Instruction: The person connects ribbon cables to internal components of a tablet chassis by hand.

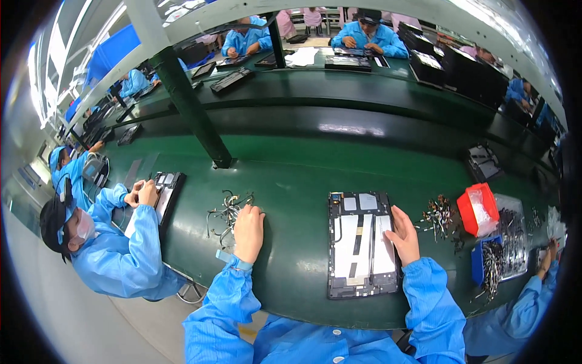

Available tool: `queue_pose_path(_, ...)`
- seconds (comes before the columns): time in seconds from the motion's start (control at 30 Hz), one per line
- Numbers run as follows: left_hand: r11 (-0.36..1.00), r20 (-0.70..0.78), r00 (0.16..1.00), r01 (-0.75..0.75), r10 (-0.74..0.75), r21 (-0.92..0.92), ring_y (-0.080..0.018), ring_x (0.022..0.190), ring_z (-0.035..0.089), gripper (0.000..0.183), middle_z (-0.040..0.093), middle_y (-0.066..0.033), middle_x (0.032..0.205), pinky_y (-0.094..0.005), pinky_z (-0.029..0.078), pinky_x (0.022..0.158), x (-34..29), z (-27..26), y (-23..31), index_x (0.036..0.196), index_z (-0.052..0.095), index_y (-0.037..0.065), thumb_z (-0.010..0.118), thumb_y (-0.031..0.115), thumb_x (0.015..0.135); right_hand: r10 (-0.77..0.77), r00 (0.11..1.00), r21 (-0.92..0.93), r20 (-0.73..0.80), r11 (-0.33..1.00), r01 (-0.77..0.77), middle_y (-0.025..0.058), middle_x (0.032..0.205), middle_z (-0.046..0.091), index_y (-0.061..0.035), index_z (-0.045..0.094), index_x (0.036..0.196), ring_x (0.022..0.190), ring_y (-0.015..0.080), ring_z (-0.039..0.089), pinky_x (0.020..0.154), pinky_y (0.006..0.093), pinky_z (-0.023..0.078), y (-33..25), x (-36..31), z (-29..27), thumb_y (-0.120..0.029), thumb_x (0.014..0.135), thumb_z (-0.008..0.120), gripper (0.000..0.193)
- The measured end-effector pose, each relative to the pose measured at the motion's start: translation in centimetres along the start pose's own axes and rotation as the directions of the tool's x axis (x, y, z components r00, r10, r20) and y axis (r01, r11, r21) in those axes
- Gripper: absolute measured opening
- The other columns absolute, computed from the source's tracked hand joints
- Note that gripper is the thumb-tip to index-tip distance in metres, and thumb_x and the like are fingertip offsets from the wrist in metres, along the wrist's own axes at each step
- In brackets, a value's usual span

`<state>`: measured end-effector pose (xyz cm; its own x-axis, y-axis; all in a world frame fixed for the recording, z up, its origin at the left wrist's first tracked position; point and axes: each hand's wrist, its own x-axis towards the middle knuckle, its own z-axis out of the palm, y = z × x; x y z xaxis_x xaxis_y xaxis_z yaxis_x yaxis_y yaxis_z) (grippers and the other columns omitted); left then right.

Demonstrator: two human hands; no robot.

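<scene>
An opened tablet (pixel 378 246) lies upright before me, its black frame, white battery panels and two grey speaker-like blocks exposed. My right hand (pixel 405 239) rests along its right edge, fingers stretched out and thumb apart on the white panel. Left of the tablet, my left hand (pixel 249 235) is closed at the near right side of a loose pile of thin cables (pixel 230 206), dark with pale ends. Its curled fingers hide whatever they may hold. A light blue band (pixel 234 261) circles my left wrist.
Right of the tablet lie small cable parts (pixel 439 215), a red bin (pixel 465 209) with clear plastic, a blue bin (pixel 479 264) of cables and a clear tray (pixel 516 242). A green post (pixel 194 112) rises from the bench. At left, a co-worker (pixel 130 242) handles another device (pixel 167 197).
</scene>
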<state>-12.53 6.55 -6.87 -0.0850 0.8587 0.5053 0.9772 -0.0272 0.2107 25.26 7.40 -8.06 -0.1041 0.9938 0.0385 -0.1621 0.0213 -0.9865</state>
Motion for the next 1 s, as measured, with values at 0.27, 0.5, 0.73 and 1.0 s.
queue_pose_path(0.27, 0.995, -0.276, 0.957, -0.096, 0.089, -0.013, -0.0281, 0.091, 0.057, 0.005, 0.065, -0.0084, 0.094, -0.0373, 0.047, 0.07, 2.7, -4.7, 0.7, 0.082, 0.069, 0.006, 0.069, 0.01, 0.079, -0.012, 0.999, -0.127, -0.047, 0.992, 0.006, 0.0132, 0.143, 0.041, -0.0043, 0.043, 0.136, 0.135, 0.0264, 0.038, 0.111, 0.0373, 0.034, -1.2, -0.3, -0.5, 0.01, 0.079, 0.059, 0.061)
queue_pose_path(0.5, 0.452, 0.017, 0.915, 0.215, -0.403, -0.866, -0.0127, 0.094, 0.058, 0.013, 0.062, -0.0087, 0.113, -0.0253, 0.045, 0.078, 3.1, -9.9, 2.4, 0.09, 0.071, 0.0, 0.066, 0.012, 0.088, -0.208, 0.972, -0.327, 0.106, 0.916, 0.231, 0.0114, 0.104, 0.068, -0.0021, 0.066, 0.112, 0.097, 0.0187, 0.065, 0.082, 0.0303, 0.053, -7.9, -3.3, 4.4, -0.001, 0.084, 0.063, 0.028)
queue_pose_path(0.73, 0.039, 0.335, 0.942, 0.335, 0.003, -0.941, -0.0173, 0.111, 0.054, 0.012, 0.059, -0.0121, 0.119, -0.0311, 0.042, 0.095, -1.5, -11.5, 13.5, 0.096, 0.068, -0.001, 0.062, 0.008, 0.09, -0.075, 0.937, -0.167, 0.341, 0.976, 0.139, 0.0118, 0.098, 0.07, 0.0021, 0.068, 0.109, 0.088, 0.016, 0.066, 0.076, 0.0273, 0.055, -11.8, -5.1, 10.9, -0.002, 0.083, 0.07, 0.027)
queue_pose_path(1.0, 0.12, 0.642, 0.733, 0.633, 0.222, -0.764, -0.0208, 0.103, 0.064, 0.032, 0.066, -0.0154, 0.112, -0.0331, 0.05, 0.091, -6.0, -12.1, 15.5, 0.123, 0.052, -0.007, 0.057, 0.004, 0.093, 0.131, 0.977, 0.049, 0.167, 0.989, -0.141, 0.0129, 0.088, 0.071, 0.006, 0.07, 0.097, 0.08, 0.0152, 0.068, 0.072, 0.0263, 0.057, -11.1, -6.2, 8.6, -0.002, 0.084, 0.07, 0.015)
